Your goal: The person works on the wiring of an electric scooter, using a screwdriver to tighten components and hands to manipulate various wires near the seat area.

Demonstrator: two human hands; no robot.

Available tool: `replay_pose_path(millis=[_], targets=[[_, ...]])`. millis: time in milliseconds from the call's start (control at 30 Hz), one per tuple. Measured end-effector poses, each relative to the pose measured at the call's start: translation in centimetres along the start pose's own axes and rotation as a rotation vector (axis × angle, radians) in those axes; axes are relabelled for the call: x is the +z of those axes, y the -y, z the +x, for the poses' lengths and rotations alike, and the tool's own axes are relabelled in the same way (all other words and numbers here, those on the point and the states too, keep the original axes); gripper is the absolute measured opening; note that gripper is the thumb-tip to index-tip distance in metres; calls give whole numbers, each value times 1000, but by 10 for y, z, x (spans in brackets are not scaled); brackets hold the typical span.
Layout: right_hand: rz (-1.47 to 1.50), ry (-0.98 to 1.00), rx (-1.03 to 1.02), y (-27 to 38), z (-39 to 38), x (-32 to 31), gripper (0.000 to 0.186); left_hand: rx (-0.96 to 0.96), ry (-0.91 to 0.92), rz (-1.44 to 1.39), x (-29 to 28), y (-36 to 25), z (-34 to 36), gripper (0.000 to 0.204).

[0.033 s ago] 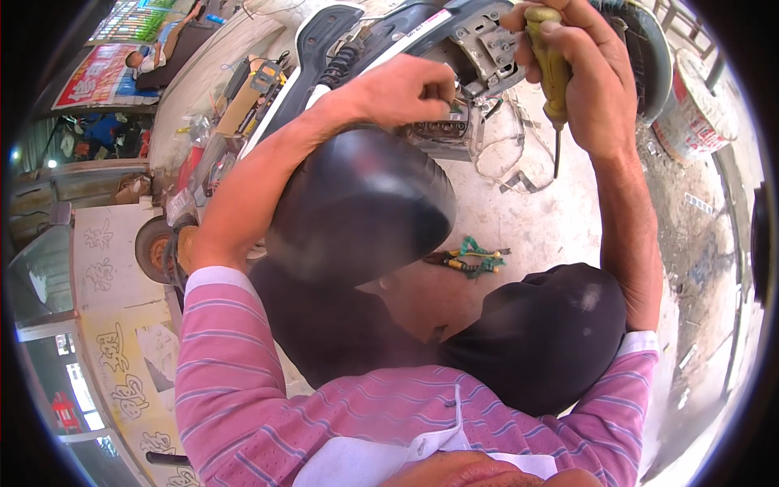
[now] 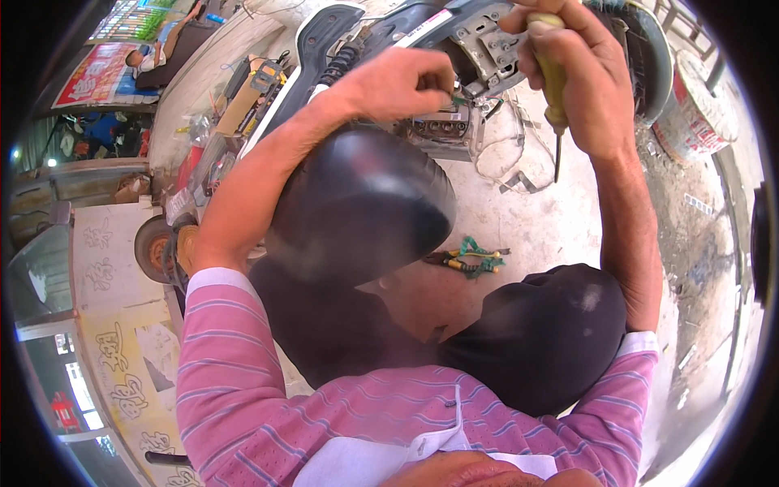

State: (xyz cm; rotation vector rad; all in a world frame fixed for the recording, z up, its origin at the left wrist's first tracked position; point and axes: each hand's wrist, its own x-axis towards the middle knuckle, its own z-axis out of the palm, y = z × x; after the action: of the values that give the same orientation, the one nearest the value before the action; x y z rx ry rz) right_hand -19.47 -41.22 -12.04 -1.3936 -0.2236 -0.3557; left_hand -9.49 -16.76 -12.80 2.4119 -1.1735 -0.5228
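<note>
My right hand (image 2: 580,77) grips a screwdriver (image 2: 554,89) by its yellowish, translucent handle. The shaft points down, its tip free in the air above the floor. To the left, my left hand (image 2: 398,84) has its fingers curled, pressed together near a metal box with a row of round holes (image 2: 442,128). What those fingers hold, if anything, is hidden. Both hands are beside a partly opened scooter (image 2: 398,36) with grey and white body panels. A metal bracket (image 2: 491,53) on it lies between my hands, and a black coil-spring shock absorber (image 2: 341,63) shows beyond my left wrist.
A tool with green and yellow handles (image 2: 471,260) lies on the floor between my knees. Thin cable (image 2: 495,166) loops by the box. A white bucket (image 2: 694,114) stands at right, a wheel (image 2: 154,247) at left. Another person (image 2: 154,61) reclines far left.
My left hand has shifted slightly up. My right hand and the screwdriver have moved a little, with the handle tilting slightly.
</note>
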Motion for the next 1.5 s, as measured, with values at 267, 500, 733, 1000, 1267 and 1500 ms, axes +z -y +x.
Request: replay_pose_path(millis=[267,500,733,1000,1267,1500], targets=[[-117,230,216,-17,-6,8,35,60,-251,-246,-45,-69,-2,20],[-31,238,294,-32,-4,9,31,212,-352,-100,-35,-77,-7,14],[100,311,252,-31,-3,12,23,107,-329,-563,-21,-59,-12,12],[16,285,201,-33,-4,13,16,40,-314,-409,-25,-64,-16,15],[49,247,317,-28,-5,17,18,105,-431,-130,-26,-73,-18,18],[-35,304,219,-31,-3,14,18,121,-368,-147,-24,-70,-18,15]])
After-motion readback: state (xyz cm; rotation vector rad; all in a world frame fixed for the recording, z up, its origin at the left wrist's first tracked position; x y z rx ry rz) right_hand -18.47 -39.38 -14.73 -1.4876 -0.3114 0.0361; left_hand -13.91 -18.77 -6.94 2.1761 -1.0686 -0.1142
